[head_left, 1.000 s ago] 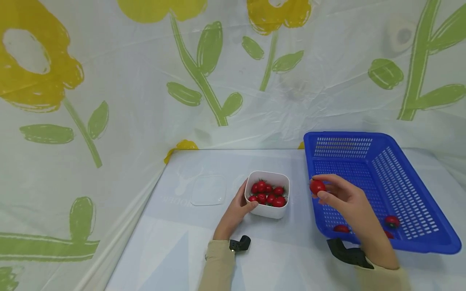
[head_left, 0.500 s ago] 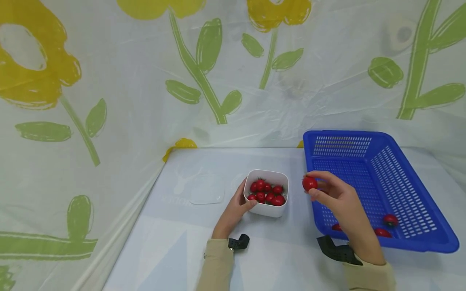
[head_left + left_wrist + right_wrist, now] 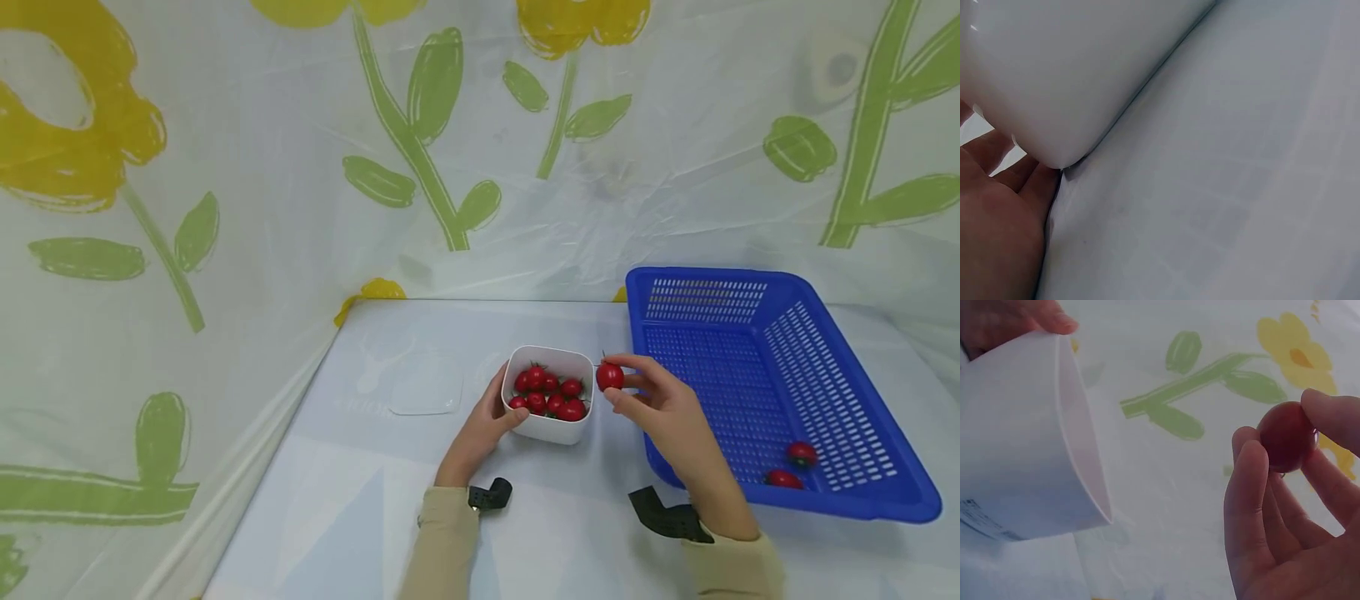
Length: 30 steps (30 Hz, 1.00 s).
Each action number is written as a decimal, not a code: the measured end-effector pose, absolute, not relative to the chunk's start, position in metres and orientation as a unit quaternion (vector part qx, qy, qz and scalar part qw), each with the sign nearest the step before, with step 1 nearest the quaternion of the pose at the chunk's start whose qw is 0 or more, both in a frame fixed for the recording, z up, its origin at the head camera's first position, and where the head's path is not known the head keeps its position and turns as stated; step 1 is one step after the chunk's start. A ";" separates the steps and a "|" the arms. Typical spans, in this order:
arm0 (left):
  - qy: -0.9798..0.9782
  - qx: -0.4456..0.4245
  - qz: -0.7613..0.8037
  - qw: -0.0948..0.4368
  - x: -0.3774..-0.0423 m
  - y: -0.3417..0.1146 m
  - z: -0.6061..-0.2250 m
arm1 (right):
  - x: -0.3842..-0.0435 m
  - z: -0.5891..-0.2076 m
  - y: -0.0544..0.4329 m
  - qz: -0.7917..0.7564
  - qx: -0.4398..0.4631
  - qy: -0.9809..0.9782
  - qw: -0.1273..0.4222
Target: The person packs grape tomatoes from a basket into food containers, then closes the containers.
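My left hand (image 3: 480,429) grips the left side of a white square container (image 3: 551,427), its thumb over the near rim. Several cherry tomatoes (image 3: 536,377) lie inside it. Just right of the container's rim, my right hand (image 3: 671,417) pinches one cherry tomato (image 3: 610,376) between thumb and fingertips. The right wrist view shows that held tomato (image 3: 1287,437) close up, apart from the container wall (image 3: 1016,431). In the left wrist view, the left fingers (image 3: 1022,172) reach along the container's lower side; the tomatoes are hidden there.
A blue perforated basket (image 3: 705,358) stands on the right, with two cherry tomatoes (image 3: 801,454) near its front. A clear flat lid (image 3: 427,387) lies on the table left of the container. A flower-printed sheet (image 3: 300,167) hangs behind the table.
My right hand has carried the cherry tomato leftward from over the basket's left edge to beside the container's right rim. The left hand keeps its hold on the container.
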<state>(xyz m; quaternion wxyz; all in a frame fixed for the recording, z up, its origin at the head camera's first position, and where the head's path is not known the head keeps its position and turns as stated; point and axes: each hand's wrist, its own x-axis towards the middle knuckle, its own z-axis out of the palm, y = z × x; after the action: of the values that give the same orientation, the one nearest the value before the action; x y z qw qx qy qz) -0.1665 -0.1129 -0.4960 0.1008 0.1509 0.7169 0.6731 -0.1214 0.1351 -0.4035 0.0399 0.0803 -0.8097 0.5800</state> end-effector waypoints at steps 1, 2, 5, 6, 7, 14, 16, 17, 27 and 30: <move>0.717 0.150 0.673 0.100 -0.166 -0.113 -0.496 | -0.122 -0.405 0.133 0.579 0.085 -0.810 0.042; 0.718 0.149 0.673 0.101 -0.166 -0.112 -0.495 | -0.122 -0.407 0.130 0.579 0.088 -0.809 0.044; 0.713 0.149 0.678 0.099 -0.166 -0.112 -0.494 | -0.124 -0.410 0.124 0.590 0.098 -0.800 0.039; 0.713 0.149 0.678 0.098 -0.166 -0.111 -0.494 | -0.124 -0.411 0.122 0.593 0.102 -0.798 0.037; 0.712 0.149 0.679 0.098 -0.166 -0.112 -0.493 | -0.125 -0.412 0.120 0.598 0.103 -0.794 0.033; 0.719 0.147 0.673 0.095 -0.167 -0.112 -0.496 | -0.128 -0.420 0.110 0.582 0.109 -0.805 0.040; 0.719 0.149 0.673 0.093 -0.167 -0.112 -0.496 | -0.129 -0.423 0.107 0.567 0.115 -0.814 0.055; 0.720 0.148 0.671 0.093 -0.167 -0.112 -0.496 | -0.129 -0.425 0.105 0.559 0.118 -0.818 0.064; 0.720 0.148 0.672 0.094 -0.165 -0.111 -0.494 | -0.133 -0.440 0.090 0.520 0.122 -0.839 0.102; 0.715 0.150 0.676 0.095 -0.165 -0.111 -0.495 | -0.133 -0.440 0.088 0.518 0.117 -0.842 0.094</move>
<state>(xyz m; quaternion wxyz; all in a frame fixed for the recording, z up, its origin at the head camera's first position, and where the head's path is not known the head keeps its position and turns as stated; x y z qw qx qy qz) -0.1652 -0.1114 -0.4946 0.0949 0.1498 0.7148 0.6765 -0.1329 0.0882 -0.4401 0.0944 0.1168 -0.8420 0.5181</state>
